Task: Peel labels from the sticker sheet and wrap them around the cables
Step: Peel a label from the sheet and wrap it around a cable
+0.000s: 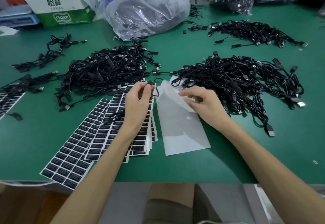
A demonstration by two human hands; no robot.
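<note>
Handling here is all light, limp stuff: the cable [150, 83] is thin and floppy, so it wants taking close to its stiff plug end, and the black labels [70, 154] are small, thin and tacky, best lifted by a corner with the fingertips.

The left hand [139, 100] is raised over the fanned sticker sheets [79, 141], thumb and fingers pinched together on the cable just below its dark end, with a short loop hanging free beside the knuckles.

The right hand [205, 104] is at the white sheet [181, 129] lying just beside those sheets on the green bench [228, 153]. Its fingers are curled in on the sheet's lifted, curling upper edge and appear to pinch it. Whether a label sits between the fingertips is too small to tell. Two big cable piles [109, 69] lie just beyond the hands.
</note>
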